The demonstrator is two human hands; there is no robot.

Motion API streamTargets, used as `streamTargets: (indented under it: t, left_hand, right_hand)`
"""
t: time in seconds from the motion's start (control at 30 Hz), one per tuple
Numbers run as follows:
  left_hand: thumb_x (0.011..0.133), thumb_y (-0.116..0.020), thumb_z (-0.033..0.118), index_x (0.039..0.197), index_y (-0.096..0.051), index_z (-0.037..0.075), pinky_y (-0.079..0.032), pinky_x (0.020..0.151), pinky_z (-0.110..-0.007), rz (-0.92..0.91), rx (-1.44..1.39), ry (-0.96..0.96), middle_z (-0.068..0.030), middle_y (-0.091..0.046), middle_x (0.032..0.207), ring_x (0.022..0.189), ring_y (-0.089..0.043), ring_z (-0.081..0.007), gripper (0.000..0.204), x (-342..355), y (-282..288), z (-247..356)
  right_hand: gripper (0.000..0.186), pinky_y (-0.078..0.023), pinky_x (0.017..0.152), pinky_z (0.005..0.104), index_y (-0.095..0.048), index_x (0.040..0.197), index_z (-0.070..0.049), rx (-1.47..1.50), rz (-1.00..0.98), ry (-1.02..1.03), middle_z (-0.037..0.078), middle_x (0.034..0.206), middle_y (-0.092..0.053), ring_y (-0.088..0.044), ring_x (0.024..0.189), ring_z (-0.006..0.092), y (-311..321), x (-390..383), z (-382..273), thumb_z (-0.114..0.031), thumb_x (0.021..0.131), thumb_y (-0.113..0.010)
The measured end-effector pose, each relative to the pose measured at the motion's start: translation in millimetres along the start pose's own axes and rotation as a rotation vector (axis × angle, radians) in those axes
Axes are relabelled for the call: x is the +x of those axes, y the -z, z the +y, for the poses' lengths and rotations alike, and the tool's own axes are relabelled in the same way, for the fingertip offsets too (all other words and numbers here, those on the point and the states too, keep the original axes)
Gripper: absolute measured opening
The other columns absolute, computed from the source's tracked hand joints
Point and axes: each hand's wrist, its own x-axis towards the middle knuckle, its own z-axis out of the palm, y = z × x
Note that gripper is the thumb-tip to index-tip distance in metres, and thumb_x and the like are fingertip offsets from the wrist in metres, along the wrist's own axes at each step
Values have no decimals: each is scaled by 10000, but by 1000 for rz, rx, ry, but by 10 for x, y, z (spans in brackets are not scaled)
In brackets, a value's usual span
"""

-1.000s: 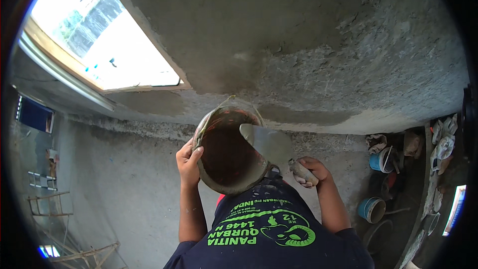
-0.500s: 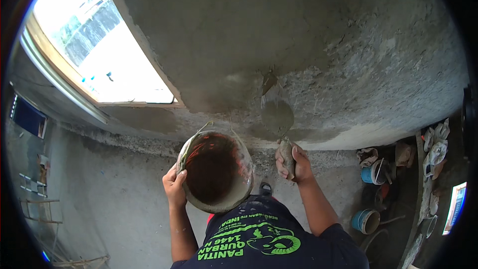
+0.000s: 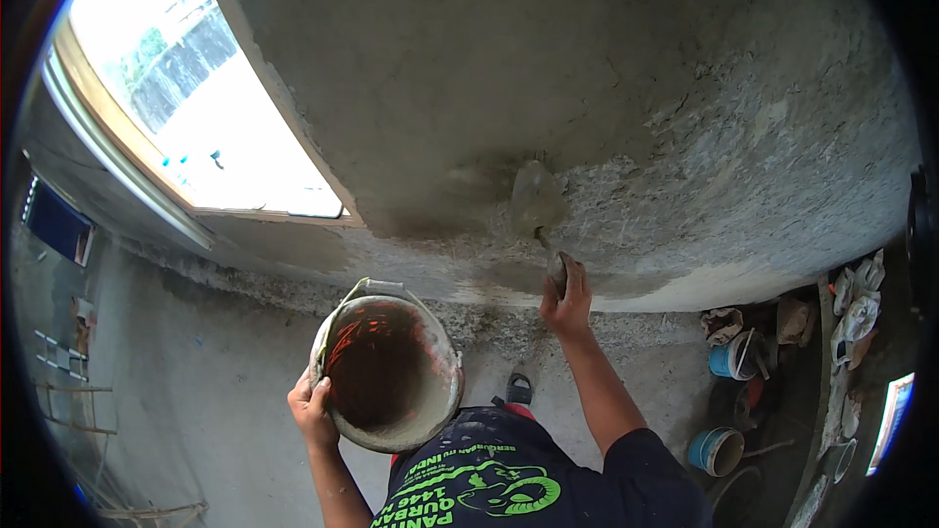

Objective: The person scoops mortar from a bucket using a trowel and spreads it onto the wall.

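My left hand [image 3: 313, 409] grips the left side of a mortar-smeared bucket [image 3: 445, 411], its fingers closed at the rim and wire handle. The bucket is tilted so that its dark, reddish inside shows, close against my shirt. In my right hand [image 3: 569, 305] is the handle of a trowel [image 3: 535, 198]. The trowel's pointed blade lies at the wall [image 3: 430, 88], over a damp dark patch of mortar; whether it presses flat on the surface is hard to tell. Smooth grey plaster covers the wall above, while rougher, paler texture spreads to the right.
A bright window opening [image 3: 347, 218] with a wooden frame breaks the wall at left. Blue buckets [image 3: 721, 362] and crumpled bags [image 3: 861, 301] stand along the right side. A ladder-like wooden frame [image 3: 73, 389] is at far left. Concrete floor [image 3: 215, 372] lies below.
My right hand has moved the trowel up and slightly left, onto the wall. The dark lump of mortar above its blade no longer shows. My left hand and the bucket have shifted left.
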Motion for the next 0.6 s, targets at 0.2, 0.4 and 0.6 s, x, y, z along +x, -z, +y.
streamTargets:
  t: [0.2, 0.4, 0.6]
  left_hand:
    - [924, -621, 64, 1221, -711, -142, -510, 973, -307, 38, -30, 38, -117, -743, 1182, 1040, -680, -171, 372, -79, 19, 111]
    - [935, -613, 56, 1249, -696, -146, -514, 983, -312, 66, -64, 32, -115, -750, 1178, 1044, -686, -175, 382, -110, 73, 2]
    - [934, -617, 55, 1185, -715, -167, -504, 1003, -325, 25, -72, 49, -166, -722, 1271, 1096, -685, -204, 349, -54, 20, -154]
  right_hand:
    - [493, -616, 680, 476, -597, 1423, -40, -234, -44, -93, 197, 1106, -696, -739, 894, 421, -143, -34, 299, -113, 950, -713]
    - [488, -623, 703, 493, -600, 1417, -25, -62, -134, -90, 257, 1131, -701, -741, 887, 451, 147, -686, 225, -125, 952, -708]
    - [489, -628, 716, 503, -607, 1414, -25, -27, -4, 18, 275, 1138, -712, -748, 911, 462, 254, 306, 48, -124, 946, -709]
